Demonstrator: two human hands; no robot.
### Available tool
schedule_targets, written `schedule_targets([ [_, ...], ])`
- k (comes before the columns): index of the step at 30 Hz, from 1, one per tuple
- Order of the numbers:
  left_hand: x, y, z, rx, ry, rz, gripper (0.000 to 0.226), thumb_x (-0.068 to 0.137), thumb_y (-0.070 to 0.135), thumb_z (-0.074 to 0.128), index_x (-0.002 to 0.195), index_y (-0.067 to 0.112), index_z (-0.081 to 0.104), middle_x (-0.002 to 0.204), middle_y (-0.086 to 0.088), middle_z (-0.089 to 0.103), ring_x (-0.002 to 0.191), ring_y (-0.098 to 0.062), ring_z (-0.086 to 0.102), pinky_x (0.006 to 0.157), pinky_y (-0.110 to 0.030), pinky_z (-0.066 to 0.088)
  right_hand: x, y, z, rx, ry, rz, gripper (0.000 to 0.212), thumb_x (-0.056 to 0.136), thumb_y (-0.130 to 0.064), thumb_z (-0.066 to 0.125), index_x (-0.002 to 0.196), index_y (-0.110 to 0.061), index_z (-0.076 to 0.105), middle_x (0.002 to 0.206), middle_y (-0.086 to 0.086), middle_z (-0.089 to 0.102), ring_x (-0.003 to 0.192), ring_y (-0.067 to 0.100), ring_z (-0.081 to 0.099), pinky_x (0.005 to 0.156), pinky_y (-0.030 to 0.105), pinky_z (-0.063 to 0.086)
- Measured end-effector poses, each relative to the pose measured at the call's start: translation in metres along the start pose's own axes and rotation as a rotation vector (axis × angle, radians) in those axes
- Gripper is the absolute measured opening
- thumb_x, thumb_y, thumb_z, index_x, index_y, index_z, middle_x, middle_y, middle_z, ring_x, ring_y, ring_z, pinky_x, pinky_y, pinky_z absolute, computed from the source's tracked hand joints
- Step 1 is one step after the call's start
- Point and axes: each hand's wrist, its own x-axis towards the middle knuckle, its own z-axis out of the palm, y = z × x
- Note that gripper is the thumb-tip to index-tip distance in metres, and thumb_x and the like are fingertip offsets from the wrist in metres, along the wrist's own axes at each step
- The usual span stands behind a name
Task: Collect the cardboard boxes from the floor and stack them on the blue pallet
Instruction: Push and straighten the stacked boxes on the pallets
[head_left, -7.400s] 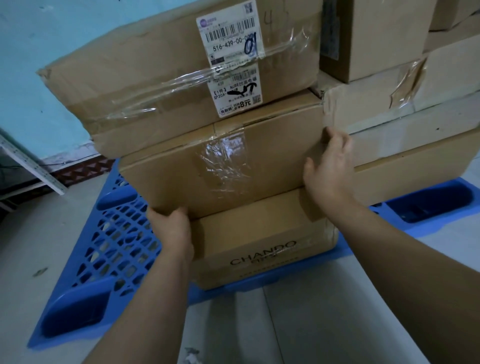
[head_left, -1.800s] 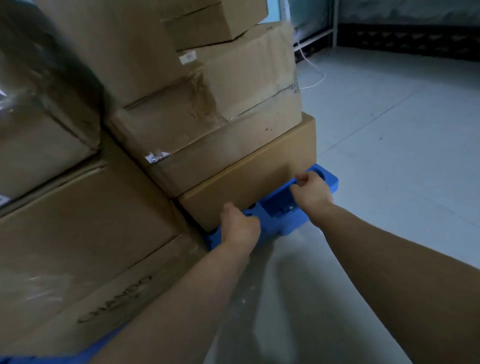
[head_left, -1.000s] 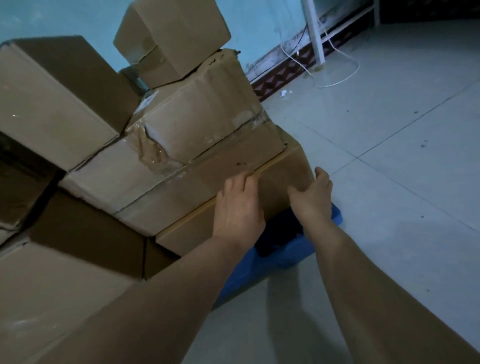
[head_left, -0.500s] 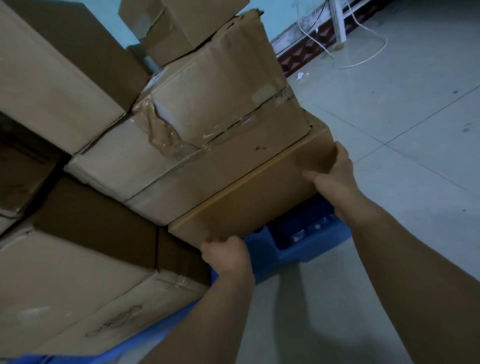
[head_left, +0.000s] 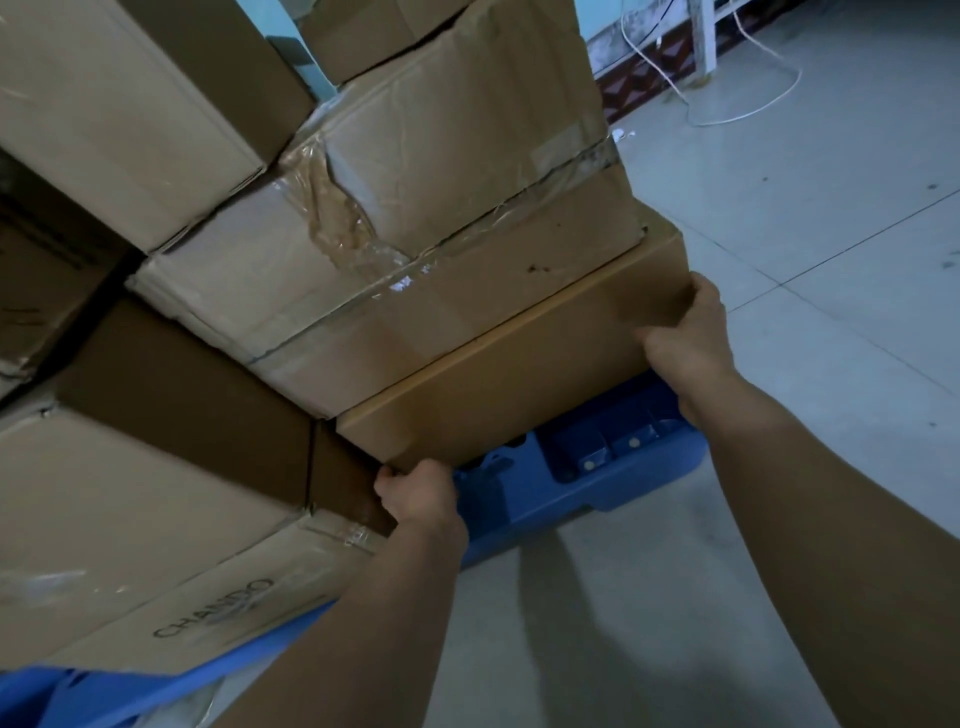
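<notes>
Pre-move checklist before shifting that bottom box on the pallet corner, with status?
1. Left hand on the lower left corner of the bottom box: ok.
2. Right hand on the box's right end: ok.
3. Load on top: taped box sits directly on it, more stacked above: not ok for lifting.
4. Box fully on the blue pallet: cannot tell, its underside is hidden.
5. Left side clear: not ok, the CHANDO box sits close beside it.
6. Floor to the right clear: ok nearby; white cable lies farther off.
</notes>
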Motion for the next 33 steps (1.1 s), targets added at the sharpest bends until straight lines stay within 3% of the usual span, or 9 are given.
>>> schedule_targets([
  [5,0.009,0.0,0.003,0.092,-0.033,-0.009,0.085,0.083,-0.001,0.057,0.15,0.031,0.016,0.138,-0.01,0.043,0.115,-0.032,0.049,0.1,-0.049,0.046,-0.004,0.004,-0.007,-0.045,-0.046,-0.005,0.083,0.081,-0.003,0.057,0.151,-0.029,0.019,0.143,-0.001,0.039,0.121,0.019,0.047,0.096,0.035,0.045],
  [7,0.009,0.0,0.005,0.088,-0.028,-0.027,0.082,0.084,-0.001,0.057,0.149,0.032,0.018,0.128,-0.01,0.048,0.101,-0.028,0.051,0.096,-0.046,0.049,-0.004,0.004,-0.012,-0.081,-0.046,-0.014,0.08,0.081,0.0,0.052,0.149,-0.03,0.024,0.139,0.0,0.043,0.116,0.02,0.049,0.093,0.036,0.047],
  [10,0.004,-0.003,0.004,0.097,-0.033,-0.022,0.077,0.087,-0.003,0.053,0.148,0.029,0.019,0.095,-0.001,0.045,0.074,-0.019,0.047,0.072,-0.037,0.051,-0.006,0.002,-0.019,-0.123,-0.008,-0.007,0.076,0.081,0.004,0.047,0.146,-0.03,0.028,0.136,-0.001,0.047,0.104,0.019,0.05,0.083,0.034,0.046],
  [17,-0.016,-0.017,0.002,0.023,0.023,-0.053,0.077,0.088,-0.003,0.051,0.149,0.031,0.018,0.118,-0.005,0.04,0.075,-0.018,0.046,0.075,-0.034,0.048,-0.022,0.007,-0.033,-0.174,0.072,-0.022,0.076,0.075,0.004,0.046,0.142,-0.031,0.033,0.135,-0.002,0.05,0.109,0.024,0.055,0.086,0.04,0.05],
  [21,-0.03,-0.029,-0.004,0.003,0.101,-0.068,0.076,0.086,0.0,0.051,0.148,0.031,0.019,0.135,-0.011,0.043,0.097,-0.026,0.048,0.092,-0.041,0.051,-0.035,0.005,-0.044,-0.2,0.07,-0.012,0.076,0.073,0.005,0.044,0.139,-0.032,0.035,0.133,-0.005,0.051,0.103,0.022,0.054,0.077,0.036,0.047],
  [24,-0.038,-0.037,-0.012,0.001,0.141,-0.066,0.07,0.086,0.002,0.048,0.145,0.03,0.022,0.129,-0.011,0.047,0.103,-0.028,0.052,0.097,-0.045,0.049,-0.045,0.004,-0.05,-0.208,0.068,-0.005,0.075,0.073,0.007,0.044,0.137,-0.031,0.037,0.132,-0.005,0.052,0.099,0.02,0.054,0.075,0.035,0.047],
  [28,-0.033,-0.039,-0.02,-0.027,0.145,-0.131,0.047,0.095,0.008,0.044,0.14,0.017,0.036,0.096,-0.005,0.05,0.095,-0.023,0.049,0.1,-0.041,0.045,-0.058,0.005,-0.057,-0.218,0.054,-0.014,0.071,0.074,0.007,0.047,0.136,-0.026,0.038,0.133,-0.002,0.051,0.097,0.017,0.049,0.076,0.032,0.041],
  [31,-0.036,-0.042,-0.026,0.068,0.063,-0.09,0.055,0.087,0.001,0.051,0.14,0.009,0.037,0.116,-0.013,0.054,0.096,-0.027,0.052,0.09,-0.042,0.049,-0.063,0.002,-0.06,-0.242,0.044,-0.018,0.068,0.076,0.006,0.047,0.136,-0.025,0.038,0.131,0.0,0.052,0.094,0.018,0.049,0.076,0.031,0.039],
  [33,-0.045,-0.04,-0.029,0.063,0.101,-0.094,0.061,0.086,0.001,0.048,0.141,0.017,0.029,0.125,-0.014,0.049,0.105,-0.03,0.053,0.096,-0.046,0.048,-0.066,0.002,-0.061,-0.254,0.048,-0.021,0.067,0.076,0.005,0.048,0.136,-0.024,0.039,0.131,0.001,0.052,0.093,0.02,0.05,0.076,0.032,0.04],
])
